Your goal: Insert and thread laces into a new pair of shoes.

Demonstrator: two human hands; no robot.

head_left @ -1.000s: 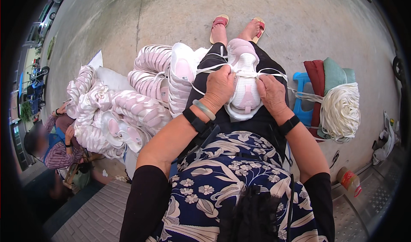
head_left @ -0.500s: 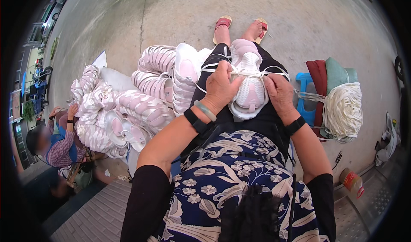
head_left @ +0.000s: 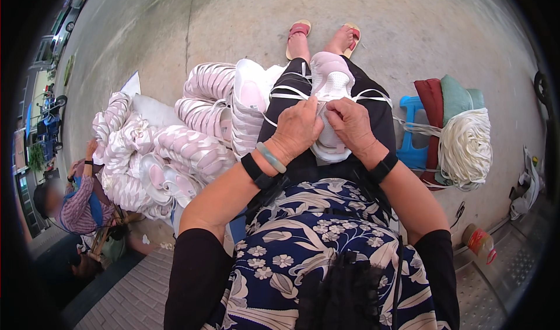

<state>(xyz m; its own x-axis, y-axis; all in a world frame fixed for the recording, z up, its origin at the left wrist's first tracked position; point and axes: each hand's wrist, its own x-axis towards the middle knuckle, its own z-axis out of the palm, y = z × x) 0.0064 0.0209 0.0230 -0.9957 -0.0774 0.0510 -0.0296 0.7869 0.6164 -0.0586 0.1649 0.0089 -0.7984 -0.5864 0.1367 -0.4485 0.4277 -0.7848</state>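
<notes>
A white and pale pink shoe upper (head_left: 329, 76) lies on my lap, over black trousers. My left hand (head_left: 297, 128) and my right hand (head_left: 349, 123) meet over its near end, fingertips pinched together on the upper and on a white lace (head_left: 373, 96) that crosses it. The lace runs off to the right toward a bundle of white cord (head_left: 466, 149). Both wrists wear black bands; the left also has a pale green bangle.
A large pile of the same pink and white uppers (head_left: 175, 149) lies on the concrete at my left. A blue stool (head_left: 411, 149) with red and green cushions stands at my right. Another person (head_left: 76, 201) sits at the far left. A bottle (head_left: 478, 242) lies at the lower right.
Both hands have drawn closer together over the upper's near end. The lace loops that were spread wide across the upper now lie tighter.
</notes>
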